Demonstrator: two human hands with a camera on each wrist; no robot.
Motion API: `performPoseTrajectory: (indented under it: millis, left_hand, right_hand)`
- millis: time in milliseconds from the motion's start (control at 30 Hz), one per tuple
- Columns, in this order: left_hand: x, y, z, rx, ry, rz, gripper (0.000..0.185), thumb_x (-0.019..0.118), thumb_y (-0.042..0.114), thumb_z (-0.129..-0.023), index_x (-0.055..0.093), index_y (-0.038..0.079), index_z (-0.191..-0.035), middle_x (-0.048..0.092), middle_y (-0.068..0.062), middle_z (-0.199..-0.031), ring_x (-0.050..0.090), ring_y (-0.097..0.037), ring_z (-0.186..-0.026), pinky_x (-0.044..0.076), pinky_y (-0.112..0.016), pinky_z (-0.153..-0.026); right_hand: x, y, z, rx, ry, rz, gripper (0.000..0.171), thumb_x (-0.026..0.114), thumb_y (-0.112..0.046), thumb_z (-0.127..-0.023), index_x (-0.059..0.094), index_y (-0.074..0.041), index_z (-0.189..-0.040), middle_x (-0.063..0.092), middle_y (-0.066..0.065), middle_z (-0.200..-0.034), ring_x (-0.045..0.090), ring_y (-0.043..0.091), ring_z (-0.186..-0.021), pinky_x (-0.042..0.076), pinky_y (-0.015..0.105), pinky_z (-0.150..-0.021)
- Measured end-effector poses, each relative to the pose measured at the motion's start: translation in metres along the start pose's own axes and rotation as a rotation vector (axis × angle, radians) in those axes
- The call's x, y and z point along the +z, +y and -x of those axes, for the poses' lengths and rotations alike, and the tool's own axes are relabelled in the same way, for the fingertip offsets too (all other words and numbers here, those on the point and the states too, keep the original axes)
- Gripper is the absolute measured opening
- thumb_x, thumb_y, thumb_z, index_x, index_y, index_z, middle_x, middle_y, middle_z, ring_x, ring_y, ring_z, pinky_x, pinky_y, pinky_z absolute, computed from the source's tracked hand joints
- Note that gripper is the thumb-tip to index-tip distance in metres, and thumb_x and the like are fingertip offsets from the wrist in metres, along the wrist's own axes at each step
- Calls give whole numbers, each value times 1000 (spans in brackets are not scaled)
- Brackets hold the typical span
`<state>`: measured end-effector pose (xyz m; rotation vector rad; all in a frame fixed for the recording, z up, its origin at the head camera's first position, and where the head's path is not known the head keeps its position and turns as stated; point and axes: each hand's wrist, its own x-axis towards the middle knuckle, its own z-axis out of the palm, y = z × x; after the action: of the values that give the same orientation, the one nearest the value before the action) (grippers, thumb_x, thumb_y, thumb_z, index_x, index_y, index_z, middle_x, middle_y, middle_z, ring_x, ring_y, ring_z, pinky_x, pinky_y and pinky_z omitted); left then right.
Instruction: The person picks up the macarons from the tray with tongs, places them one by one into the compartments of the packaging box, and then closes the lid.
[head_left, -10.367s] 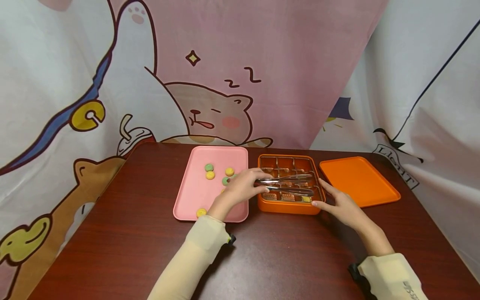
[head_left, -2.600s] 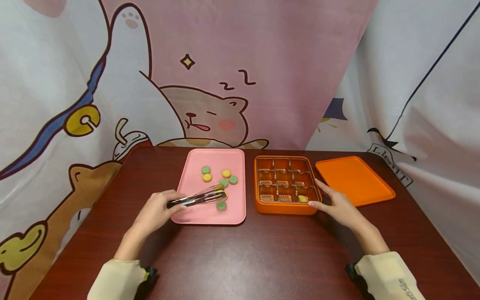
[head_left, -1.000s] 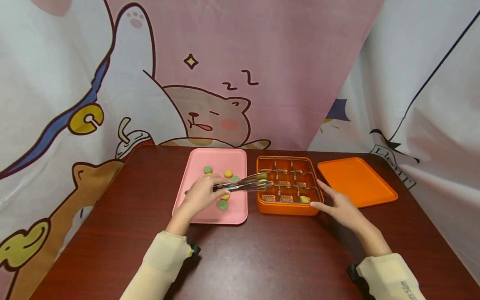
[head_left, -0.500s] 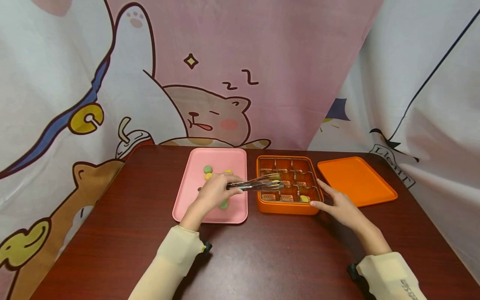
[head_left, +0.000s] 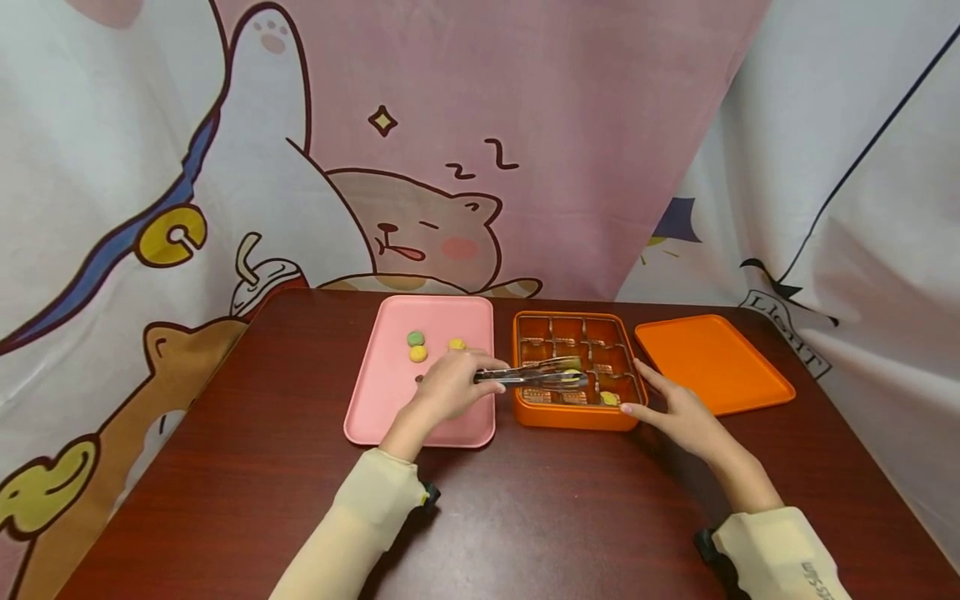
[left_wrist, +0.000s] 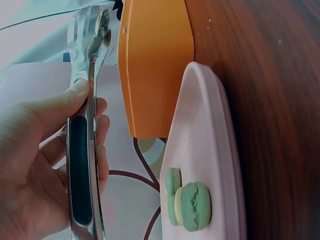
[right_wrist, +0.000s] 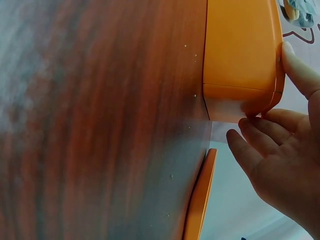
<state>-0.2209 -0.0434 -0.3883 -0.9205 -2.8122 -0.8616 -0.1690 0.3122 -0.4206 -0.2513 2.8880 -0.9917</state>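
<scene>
My left hand grips metal tongs with dark handle insets. Between their tips is a yellow macaron, over the middle of the orange box. A clear divided insert lines that box, and another yellow macaron lies in its front right compartment. My right hand rests at the box's right side, thumb at the front corner and fingers spread along the wall. On the pink tray sit a green macaron and yellow ones; the left wrist view shows more green macarons, which my left hand hides from the head view.
An orange lid lies flat to the right of the box. Tray, box and lid stand side by side on the dark wooden table. A printed cloth hangs behind the table and along its sides.
Over the last second my left hand carries the tongs and macaron rightward, from the box's left edge to above its middle. Earlier the tongs were over the tray. My right hand stays at the box.
</scene>
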Motion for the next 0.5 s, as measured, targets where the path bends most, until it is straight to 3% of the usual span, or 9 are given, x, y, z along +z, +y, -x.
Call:
performPoseTrajectory:
  millis: [500]
  left_hand:
    - [10,5,-4,-30,-57,-7,43,75,33,-88,69,17,-127,71,-2,-124,67,-22,-113,55,-42,-90]
  right_hand:
    - [0,-1,0,25,-15,-13,90,65,-46,-94,17,-7,-160,27,32,-158,31,56,-140,30,72,-106]
